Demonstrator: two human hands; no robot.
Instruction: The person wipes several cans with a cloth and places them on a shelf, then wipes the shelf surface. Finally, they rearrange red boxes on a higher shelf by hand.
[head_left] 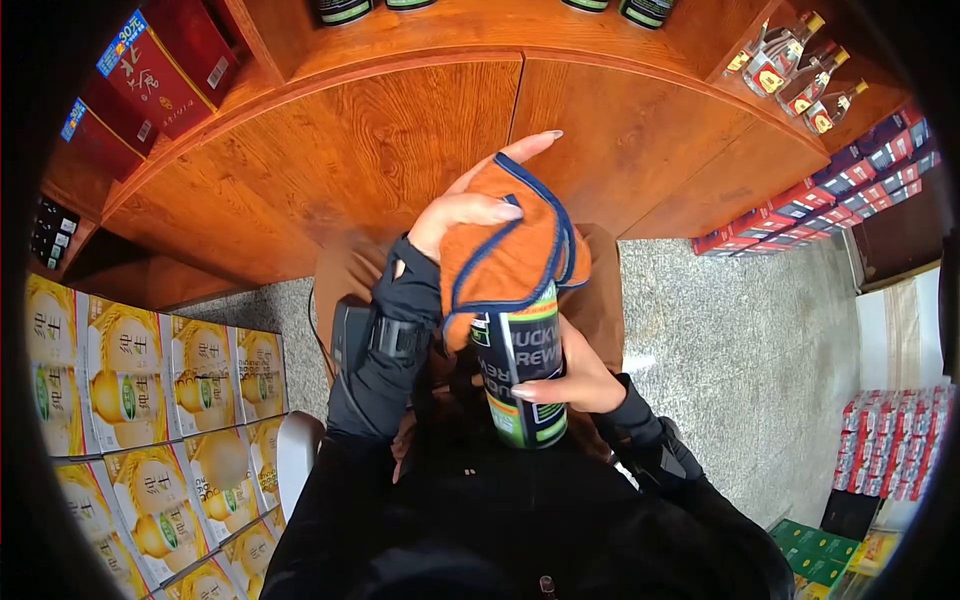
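Note:
A tall dark can (522,378) with green and white lettering stands upright in front of my chest, with my right hand (568,378) wrapped around its lower right side. My left hand (462,205) presses an orange cloth (510,250) with blue edging over the can's top, fingers spread behind and over the fabric. The cloth hides the top of the can. Both wrists wear black sleeves, and a black band sits on my left wrist.
A curved wooden counter (400,140) rises straight ahead, with dark cans on its shelf. Red boxes (160,70) stand upper left, yellow cartons (130,400) stack at left, small bottles (800,70) and boxed goods (830,190) at right. Speckled grey floor (730,360) lies at the right.

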